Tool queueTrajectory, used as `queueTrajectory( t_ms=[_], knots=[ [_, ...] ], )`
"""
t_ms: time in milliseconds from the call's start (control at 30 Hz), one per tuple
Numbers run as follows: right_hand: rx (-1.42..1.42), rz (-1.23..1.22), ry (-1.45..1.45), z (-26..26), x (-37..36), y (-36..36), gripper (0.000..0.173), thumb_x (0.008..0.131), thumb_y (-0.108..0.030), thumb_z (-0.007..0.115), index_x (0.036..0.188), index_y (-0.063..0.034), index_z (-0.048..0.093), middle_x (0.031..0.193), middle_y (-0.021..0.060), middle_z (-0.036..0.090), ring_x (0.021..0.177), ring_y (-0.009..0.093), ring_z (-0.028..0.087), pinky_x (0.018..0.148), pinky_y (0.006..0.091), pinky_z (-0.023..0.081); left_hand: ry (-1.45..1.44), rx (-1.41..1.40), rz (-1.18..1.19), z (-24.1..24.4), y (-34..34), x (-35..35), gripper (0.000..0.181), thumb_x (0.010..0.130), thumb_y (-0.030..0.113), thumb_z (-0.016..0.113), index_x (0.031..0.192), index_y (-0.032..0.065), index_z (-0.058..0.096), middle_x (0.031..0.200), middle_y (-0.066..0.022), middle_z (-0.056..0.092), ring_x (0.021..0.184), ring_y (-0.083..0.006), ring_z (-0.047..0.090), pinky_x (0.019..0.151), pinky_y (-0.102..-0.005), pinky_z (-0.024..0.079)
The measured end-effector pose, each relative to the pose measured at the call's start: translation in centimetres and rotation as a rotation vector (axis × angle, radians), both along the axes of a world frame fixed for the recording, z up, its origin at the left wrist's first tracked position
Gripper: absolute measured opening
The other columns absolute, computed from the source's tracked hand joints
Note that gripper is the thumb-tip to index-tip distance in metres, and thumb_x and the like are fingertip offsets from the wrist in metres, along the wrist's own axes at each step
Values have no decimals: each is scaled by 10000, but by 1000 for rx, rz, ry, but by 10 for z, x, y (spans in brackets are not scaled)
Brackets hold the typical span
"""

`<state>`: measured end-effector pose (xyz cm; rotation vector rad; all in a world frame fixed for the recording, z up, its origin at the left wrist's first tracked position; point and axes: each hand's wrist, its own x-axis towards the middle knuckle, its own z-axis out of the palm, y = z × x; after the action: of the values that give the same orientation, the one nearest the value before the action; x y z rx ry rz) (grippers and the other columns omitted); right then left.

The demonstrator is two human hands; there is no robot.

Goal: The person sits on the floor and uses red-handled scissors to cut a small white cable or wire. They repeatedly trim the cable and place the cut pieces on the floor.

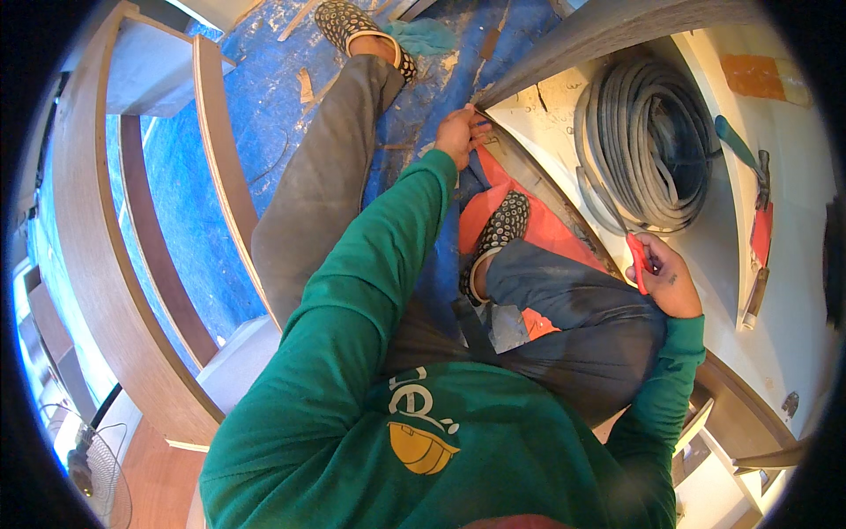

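Note:
My left hand (pixel 456 137) is at the far corner of a white panel (pixel 538 125), its fingers curled around the panel's dark edge. In my right hand (pixel 669 279) are red-handled scissors (pixel 637 263), their narrow blade pointing away from me over the panel. How far apart the blades are is hard to see. Just beyond the scissors lies a large coil of grey flat strip (pixel 644 142), with a loose end curving out at its left side. Orange-red sheeting (pixel 558 228) lies under the panel's near edge, around my right shoe (pixel 505 221).
A wooden frame with crosspieces (pixel 82 198) stands at my left. Blue tarp (pixel 264 106) with wood scraps covers the floor. Several hand tools, one teal-handled (pixel 737 145), rest at right. A grey wood-grain panel (pixel 595 40) slants across the top. A wire-guarded fan (pixel 99 476) is at lower left.

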<state>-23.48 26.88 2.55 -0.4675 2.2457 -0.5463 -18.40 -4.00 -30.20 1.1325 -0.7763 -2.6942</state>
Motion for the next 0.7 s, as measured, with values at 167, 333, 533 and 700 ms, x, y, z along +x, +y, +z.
queueTrajectory(
  t_ms=[167,333,533,700],
  knots=[
    [34,-2,-1,1,0,0,485,769,-74,755,1210,10,571,938,16,599,845,92,516,789,241,446,24,0,-39,7,0,2,409,1023,385,450,1257,50,480,1288,-140,528,1144,-277,543,954,-422,441],
    [14,4,8,-2,-2,4,504,769,-78,762,1222,20,565,964,34,618,875,102,537,816,248,453,16,11,-34,8,0,3,451,1012,411,473,1286,52,471,1294,-137,526,1151,-275,541,961,-420,439],
    [28,2,-5,-2,-3,6,498,783,-28,742,1244,4,556,954,-1,591,863,85,525,795,228,436,2,20,-33,9,0,1,493,989,430,528,1300,52,471,1292,-124,540,1162,-255,547,969,-404,432],
    [27,-19,-17,-2,-3,6,509,774,-77,759,1229,30,557,969,54,635,885,116,561,829,257,460,-41,32,30,6,0,-3,449,967,386,594,1216,17,541,1148,-114,628,1011,-209,630,780,-327,500]
  ],
)
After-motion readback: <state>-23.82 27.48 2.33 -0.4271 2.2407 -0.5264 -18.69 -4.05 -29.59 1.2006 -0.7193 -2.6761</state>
